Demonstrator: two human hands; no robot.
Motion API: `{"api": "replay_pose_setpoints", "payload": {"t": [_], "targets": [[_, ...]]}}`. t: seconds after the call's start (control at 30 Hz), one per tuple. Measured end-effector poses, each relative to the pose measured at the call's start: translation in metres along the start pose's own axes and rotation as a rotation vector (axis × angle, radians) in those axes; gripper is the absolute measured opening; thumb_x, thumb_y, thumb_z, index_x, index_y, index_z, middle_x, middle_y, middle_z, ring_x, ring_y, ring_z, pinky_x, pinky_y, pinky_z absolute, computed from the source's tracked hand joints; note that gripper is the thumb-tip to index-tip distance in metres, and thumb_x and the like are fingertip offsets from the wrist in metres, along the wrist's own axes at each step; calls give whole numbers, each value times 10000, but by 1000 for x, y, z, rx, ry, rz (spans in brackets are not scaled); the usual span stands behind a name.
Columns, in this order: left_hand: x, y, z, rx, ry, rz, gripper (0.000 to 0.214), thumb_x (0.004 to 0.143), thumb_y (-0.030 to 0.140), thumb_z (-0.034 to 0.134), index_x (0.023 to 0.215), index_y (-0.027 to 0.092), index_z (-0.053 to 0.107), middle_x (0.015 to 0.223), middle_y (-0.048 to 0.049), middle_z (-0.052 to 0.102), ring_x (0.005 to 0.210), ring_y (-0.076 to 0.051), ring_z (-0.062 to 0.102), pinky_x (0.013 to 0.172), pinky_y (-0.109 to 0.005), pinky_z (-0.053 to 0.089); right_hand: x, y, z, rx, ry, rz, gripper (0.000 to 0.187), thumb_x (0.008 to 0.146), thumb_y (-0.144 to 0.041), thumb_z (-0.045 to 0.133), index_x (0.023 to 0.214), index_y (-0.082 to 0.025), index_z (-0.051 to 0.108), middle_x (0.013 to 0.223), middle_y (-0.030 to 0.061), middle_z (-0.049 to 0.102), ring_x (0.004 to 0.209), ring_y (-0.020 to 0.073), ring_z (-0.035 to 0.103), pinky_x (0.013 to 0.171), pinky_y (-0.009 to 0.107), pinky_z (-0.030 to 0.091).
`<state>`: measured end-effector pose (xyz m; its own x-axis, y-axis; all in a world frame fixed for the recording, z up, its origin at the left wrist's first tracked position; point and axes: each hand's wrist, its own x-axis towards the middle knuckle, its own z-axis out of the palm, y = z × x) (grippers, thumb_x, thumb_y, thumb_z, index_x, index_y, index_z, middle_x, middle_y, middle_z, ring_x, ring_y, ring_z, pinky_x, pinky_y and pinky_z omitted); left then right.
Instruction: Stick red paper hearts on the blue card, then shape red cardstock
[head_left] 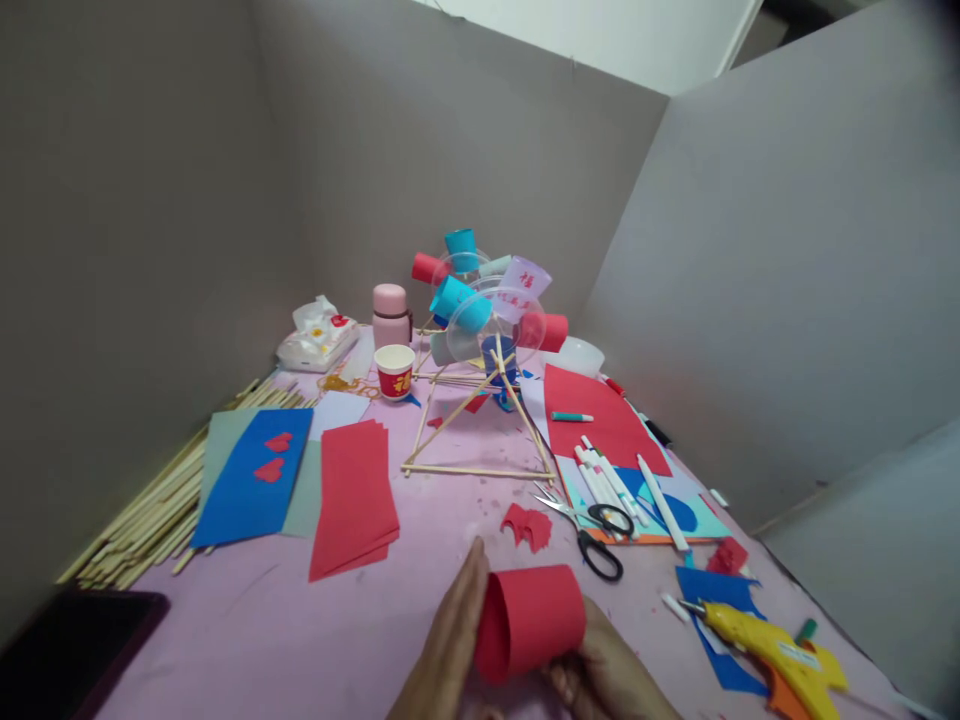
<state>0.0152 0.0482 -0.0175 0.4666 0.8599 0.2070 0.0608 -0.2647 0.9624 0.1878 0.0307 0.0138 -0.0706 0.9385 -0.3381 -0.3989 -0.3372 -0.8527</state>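
A sheet of red paper is rolled into a short, wide paper tube [541,618], lying on its side just above the pink tabletop. My right hand [611,665] grips it from the right and below, fingers curled under its edge. Against the tube's open left end rests my left hand [448,630], its fingers stretched out and flat; its thumb is mostly hidden. Torn red paper scraps [527,527] lie just beyond the tube. Scissors [589,530] with black handles rest open to the right of them.
Behind stands a stick-frame wheel model [480,470] with coloured paper cups. Red strips [354,500], blue paper [255,490] and wooden sticks [165,490] lie left. Markers [611,480] and a yellow glue gun [780,655] lie right. A phone [75,650] is front left; a paper cup [395,375] stands behind.
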Motion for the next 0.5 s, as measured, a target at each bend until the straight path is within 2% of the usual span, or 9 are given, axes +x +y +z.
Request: {"api": "replay_pose_setpoints", "payload": {"t": [0.07,0.1,0.13,0.17,0.2,0.27,0.37,0.43,0.5], "targets": [[5,4,-9,-151,31,-74,754,773,674,414,1413,306,265,1528,-24,212,1366,-306,221,1100,-452,211,-2,-9,-3,-10,35,-14,224,575,-256,722,635,-178,521,408,-80,481,314,48,396,313,134,275],[8,9,-13,-182,20,-101,700,818,661,316,1415,301,255,1513,-48,259,1335,-299,304,1062,-465,291,-4,-14,-4,-30,41,-24,231,559,-204,724,615,-180,501,416,-84,487,317,44,393,319,133,283],[10,15,-17,-257,18,-221,608,862,604,296,1396,313,296,1492,-51,315,1313,-282,352,1058,-471,295,-6,-19,-5,-51,39,-30,234,551,-158,714,601,-180,486,426,-87,492,329,41,398,334,131,300],[12,22,-20,-273,-1,-313,561,866,573,352,1360,307,367,1446,-71,399,1291,-276,390,1057,-471,292,-8,-24,-5,-74,24,-35,215,556,-131,694,607,-176,489,447,-85,507,351,40,416,356,130,320],[13,29,-22,-289,-47,-344,566,829,580,443,1318,295,434,1408,-88,453,1272,-285,414,1042,-469,315,-10,-28,-5,-99,1,-32,192,558,-114,671,630,-173,503,467,-81,527,365,43,429,368,130,331],[16,41,-25,-353,-118,-359,610,731,606,578,1249,291,515,1370,-94,499,1244,-300,447,1023,-465,343,-14,-34,-5,-161,-48,-13,223,559,-94,621,757,-175,554,485,-86,544,366,49,435,367,129,337],[17,51,-26,-447,-215,-354,655,677,645,606,1231,303,538,1382,-83,487,1272,-309,408,1029,-472,327,-16,-32,-8,-276,-115,54,377,563,-70,561,919,-192,561,440,-119,504,313,47,384,325,123,311],[17,55,-26,-457,-318,-323,651,684,632,610,1250,323,520,1397,-66,471,1294,-307,374,1045,-469,298,-16,-26,-10,-334,-199,121,394,558,-48,542,921,-198,568,421,-126,497,288,41,381,311,113,292],[15,60,-24,-437,-417,-294,576,715,585,615,1232,344,536,1361,-56,504,1275,-300,397,1046,-457,289,-16,-19,-12,-296,-283,163,397,514,-12,551,869,-186,588,435,-112,535,276,38,405,303,105,274]]}}
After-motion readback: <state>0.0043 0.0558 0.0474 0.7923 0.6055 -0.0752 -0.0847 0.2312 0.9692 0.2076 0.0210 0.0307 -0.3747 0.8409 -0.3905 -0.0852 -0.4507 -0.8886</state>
